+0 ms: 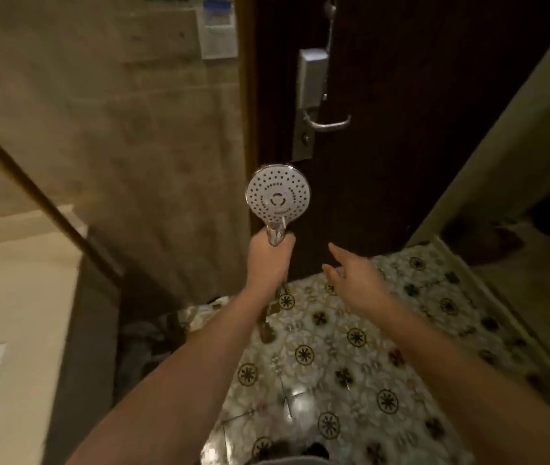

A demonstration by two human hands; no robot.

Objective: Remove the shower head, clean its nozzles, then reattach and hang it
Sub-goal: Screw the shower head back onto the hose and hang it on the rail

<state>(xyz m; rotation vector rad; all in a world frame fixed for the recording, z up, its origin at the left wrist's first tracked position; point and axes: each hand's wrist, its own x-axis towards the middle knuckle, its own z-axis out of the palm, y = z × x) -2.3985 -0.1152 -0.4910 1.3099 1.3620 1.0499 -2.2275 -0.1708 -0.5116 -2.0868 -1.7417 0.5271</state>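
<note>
Shower head point(278, 195) upright in gripping left hand point(268, 260) (right hand point(350, 276) loose, empty), before dark door point(417, 95).

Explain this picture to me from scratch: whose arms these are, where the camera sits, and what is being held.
There is no machine here. A person wears a wide-angle camera on the head, so you look forward and down along their own two bare arms. The left hand grips the handle of a round shower head, upright, its dotted nozzle face turned toward the camera. The right hand is open, fingers stretched toward it, holding nothing. Behind stands a dark door with a metal lever handle. Below is a patterned tile floor.
</note>
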